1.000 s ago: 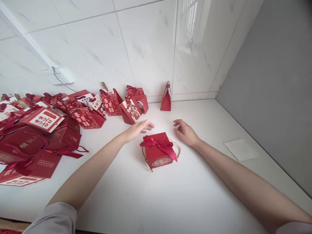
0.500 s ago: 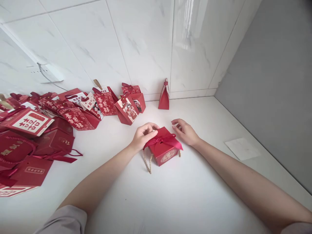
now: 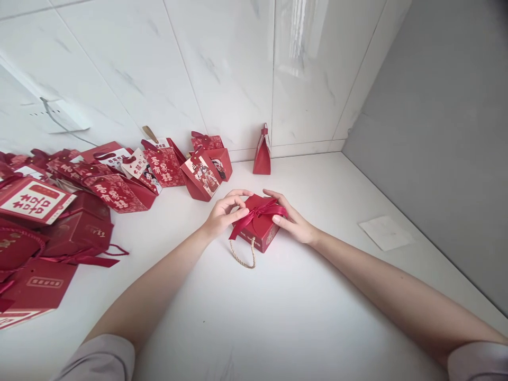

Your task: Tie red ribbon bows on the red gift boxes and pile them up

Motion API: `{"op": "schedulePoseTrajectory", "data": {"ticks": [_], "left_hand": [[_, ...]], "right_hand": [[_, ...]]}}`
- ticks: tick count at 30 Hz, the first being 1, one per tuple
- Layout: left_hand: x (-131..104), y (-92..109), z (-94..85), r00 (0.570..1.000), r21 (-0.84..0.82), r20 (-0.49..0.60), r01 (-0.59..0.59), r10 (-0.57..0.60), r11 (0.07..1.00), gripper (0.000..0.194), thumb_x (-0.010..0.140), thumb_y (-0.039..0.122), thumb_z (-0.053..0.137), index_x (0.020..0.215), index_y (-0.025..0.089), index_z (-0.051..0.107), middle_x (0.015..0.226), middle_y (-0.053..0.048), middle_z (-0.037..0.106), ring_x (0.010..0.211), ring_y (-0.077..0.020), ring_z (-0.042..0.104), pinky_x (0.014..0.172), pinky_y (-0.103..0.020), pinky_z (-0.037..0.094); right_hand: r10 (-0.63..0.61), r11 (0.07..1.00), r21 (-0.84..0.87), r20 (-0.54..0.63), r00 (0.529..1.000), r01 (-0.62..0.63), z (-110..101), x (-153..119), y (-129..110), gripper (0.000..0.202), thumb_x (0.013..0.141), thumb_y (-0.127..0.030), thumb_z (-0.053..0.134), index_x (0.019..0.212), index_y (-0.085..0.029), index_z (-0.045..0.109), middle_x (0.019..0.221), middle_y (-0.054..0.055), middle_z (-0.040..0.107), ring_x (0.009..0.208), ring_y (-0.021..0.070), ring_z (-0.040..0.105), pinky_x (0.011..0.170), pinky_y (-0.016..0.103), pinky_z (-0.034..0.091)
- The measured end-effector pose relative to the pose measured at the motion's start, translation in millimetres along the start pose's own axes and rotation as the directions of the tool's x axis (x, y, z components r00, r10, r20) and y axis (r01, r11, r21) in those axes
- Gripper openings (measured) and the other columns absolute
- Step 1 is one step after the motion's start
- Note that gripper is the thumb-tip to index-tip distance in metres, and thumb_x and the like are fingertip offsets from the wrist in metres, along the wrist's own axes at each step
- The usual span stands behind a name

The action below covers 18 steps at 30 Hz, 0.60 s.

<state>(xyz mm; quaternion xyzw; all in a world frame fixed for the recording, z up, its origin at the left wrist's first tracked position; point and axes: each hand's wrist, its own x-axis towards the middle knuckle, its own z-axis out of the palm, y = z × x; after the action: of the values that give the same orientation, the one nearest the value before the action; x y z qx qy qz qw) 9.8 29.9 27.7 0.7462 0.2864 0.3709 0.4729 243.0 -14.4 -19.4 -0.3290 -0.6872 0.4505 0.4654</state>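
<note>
A red gift box [image 3: 266, 239] rests on the white table between my hands. A crimson ribbon [image 3: 262, 209] is tied in a bow across its top, and a twisted gold cord handle [image 3: 243, 264] loops out onto the table from its near left side. At the box's left side is my left hand [image 3: 225, 214], fingers curled, with the thumb by the ribbon. My right hand [image 3: 296, 219] is wrapped round the right side, its thumb on the near right face below the ribbon's loop. The far side of the box is partly hidden by the hands.
Several red gift boxes [image 3: 119, 193] crowd the table's left side, some with ribbons. A single triangular red box [image 3: 262, 159] stands against the tiled wall [image 3: 230, 79]. A white paper square [image 3: 384, 233] lies at the right. A cable [image 3: 63, 127] hangs from a wall socket.
The gift box has turned, so its patterned face now points right and the gold cord lies in front. My right hand has moved from beside the box onto its right side.
</note>
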Motion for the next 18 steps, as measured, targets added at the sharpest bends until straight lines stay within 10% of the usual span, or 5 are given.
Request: {"op": "schedulePoseTrajectory", "data": {"ticks": [7, 18], "left_hand": [[4, 15, -13.2, 0.968, 0.14, 0.25, -0.015, -0.021, 0.99, 0.031, 0.071, 0.037, 0.075, 0.091, 0.021, 0.056, 0.141, -0.013, 0.047, 0.134, -0.0306, 0.043, 0.114, -0.048, 0.029], [7, 30, -24.3, 0.951, 0.206, 0.265, 0.106, -0.159, 0.973, 0.02, 0.077, 0.036, 0.071, 0.072, 0.019, 0.062, 0.148, -0.009, 0.044, 0.136, -0.0321, 0.043, 0.112, -0.051, 0.034]], "right_hand": [[0.22, 0.96, 0.203, -0.112, 0.969, -0.194, 7, 5, -5, 0.044, 0.094, -0.05, 0.047, 0.133, -0.029, 0.044, 0.124, 0.004, 0.063, 0.114, 0.0228, 0.06, 0.106, 0.045, 0.043], [0.16, 0.971, 0.181, -0.015, 0.987, -0.155, 2, 4, 1, 0.05, 0.093, -0.052, 0.052, 0.135, -0.026, 0.043, 0.138, 0.007, 0.055, 0.124, 0.0237, 0.054, 0.109, 0.043, 0.039]]}}
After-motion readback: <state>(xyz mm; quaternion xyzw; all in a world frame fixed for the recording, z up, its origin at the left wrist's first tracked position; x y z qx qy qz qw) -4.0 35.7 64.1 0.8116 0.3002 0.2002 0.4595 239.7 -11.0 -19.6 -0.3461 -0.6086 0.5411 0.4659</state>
